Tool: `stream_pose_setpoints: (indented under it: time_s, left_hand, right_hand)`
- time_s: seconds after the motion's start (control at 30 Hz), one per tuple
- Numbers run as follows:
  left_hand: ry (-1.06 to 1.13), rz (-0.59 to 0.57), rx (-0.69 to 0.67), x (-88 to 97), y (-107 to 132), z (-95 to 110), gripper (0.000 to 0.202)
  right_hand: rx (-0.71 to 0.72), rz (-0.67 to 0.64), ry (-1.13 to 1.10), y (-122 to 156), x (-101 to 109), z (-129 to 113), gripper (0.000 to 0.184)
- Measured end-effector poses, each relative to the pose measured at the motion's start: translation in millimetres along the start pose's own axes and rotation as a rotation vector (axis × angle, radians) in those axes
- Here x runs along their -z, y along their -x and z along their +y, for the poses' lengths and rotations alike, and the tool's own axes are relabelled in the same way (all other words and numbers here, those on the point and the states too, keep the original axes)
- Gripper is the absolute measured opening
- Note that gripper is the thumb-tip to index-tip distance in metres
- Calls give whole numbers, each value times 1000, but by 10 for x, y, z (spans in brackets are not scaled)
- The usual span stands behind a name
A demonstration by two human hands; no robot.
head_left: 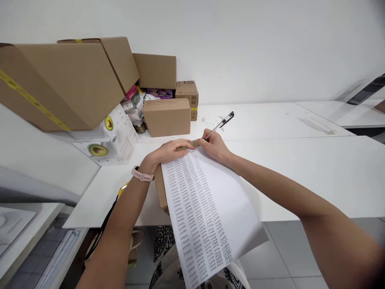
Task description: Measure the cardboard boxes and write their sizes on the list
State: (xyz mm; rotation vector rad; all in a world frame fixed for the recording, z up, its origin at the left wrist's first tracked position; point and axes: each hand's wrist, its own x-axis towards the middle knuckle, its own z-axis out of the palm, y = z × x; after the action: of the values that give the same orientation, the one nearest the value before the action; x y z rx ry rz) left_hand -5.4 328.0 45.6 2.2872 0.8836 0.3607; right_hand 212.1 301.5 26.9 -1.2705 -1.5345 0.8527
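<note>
A long white sheet of paper (228, 200) carries several columns of small dark handwriting and hangs over the table's front edge. Beneath its upper left part lies a brown cardboard piece (161, 188), mostly hidden by the paper. My left hand (174, 151), with a pink band on the wrist, lies with fingers stretched out across the top of the sheet. Close beside it, my right hand (213, 145) is closed around a clear pen with a black cap end (221, 122). The pen's tip is at the top edge of the sheet, partly hidden by the fingers.
Big cardboard boxes (60, 80) are stacked at the left on white boxes with avocado pictures (105, 150). Behind my hands stands a smaller brown box (167, 118). The white table (300, 168) stretches right along the wall. A shelf with papers (33, 241) is at lower left.
</note>
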Motion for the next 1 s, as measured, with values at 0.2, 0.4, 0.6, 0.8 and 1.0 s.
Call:
stream_pose_setpoints:
  time_s: [0.2,0.4,0.6,0.8,1.0]
  left_hand:
    - [-8,1,4,-3,1,-18,38]
    - [-7,-7,-7,0,7,-5,38]
    - [-6,-6,-7,0,3,-10,37]
    - [-3,-3,-10,0,2,-16,36]
    - [2,-4,-12,-3,-4,-19,36]
  right_hand:
    - [-7,-6,1,-10,2,24,22]
    - [-2,-17,-23,-8,3,30,24]
    - [16,22,-28,-18,1,45,23]
    - [25,32,-1,-24,7,52,22]
    - [13,25,20,-24,16,32,22]
